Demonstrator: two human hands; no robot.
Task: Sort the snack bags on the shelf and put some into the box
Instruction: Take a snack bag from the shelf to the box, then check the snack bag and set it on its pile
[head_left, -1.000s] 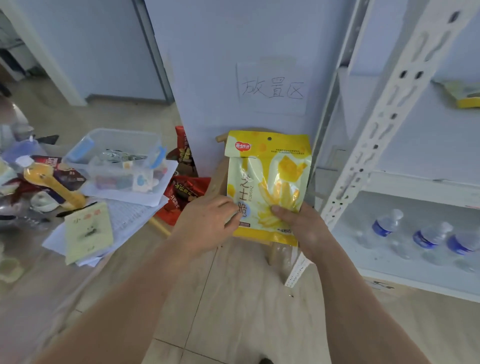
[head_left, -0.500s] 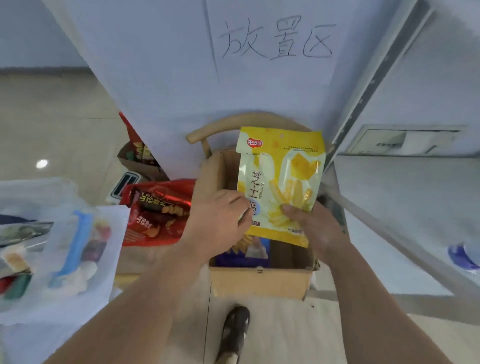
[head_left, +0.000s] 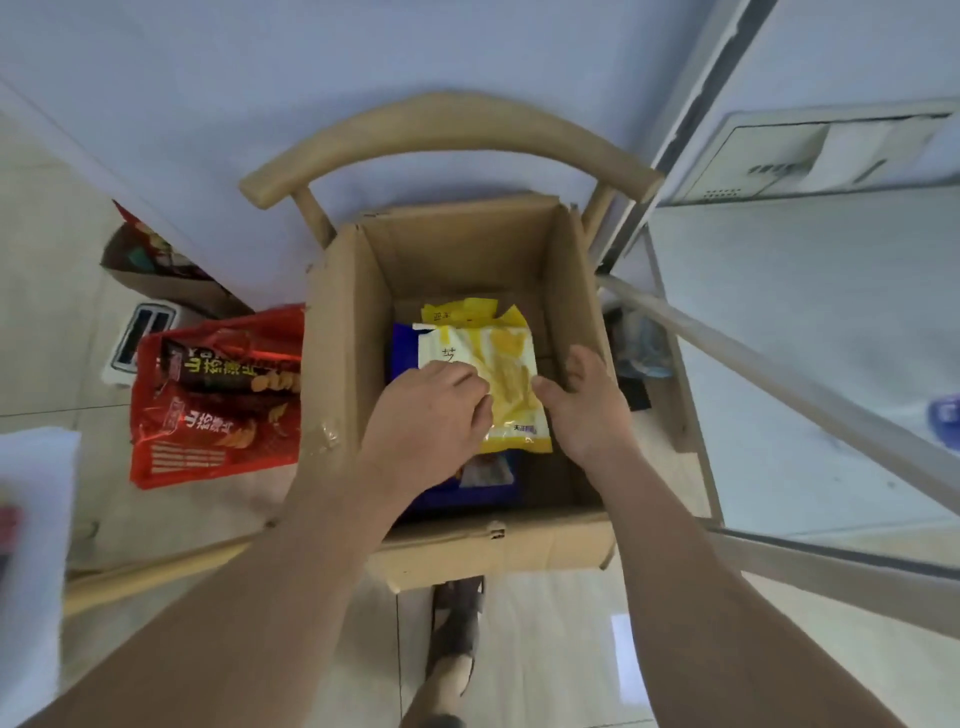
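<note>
Both hands (head_left: 511, 410) in box (head_left: 337, 364) | yellow bag (head_left: 506, 379) partly hidden

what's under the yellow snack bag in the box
Under the yellow snack bag in the cardboard box lies a blue package, and another yellow bag pokes out behind. The left hand covers part; anything deeper is hidden.

matt cardboard box (head_left: 337, 332), glossy plastic snack bag (head_left: 511, 374), wooden chair (head_left: 447, 130)
</note>
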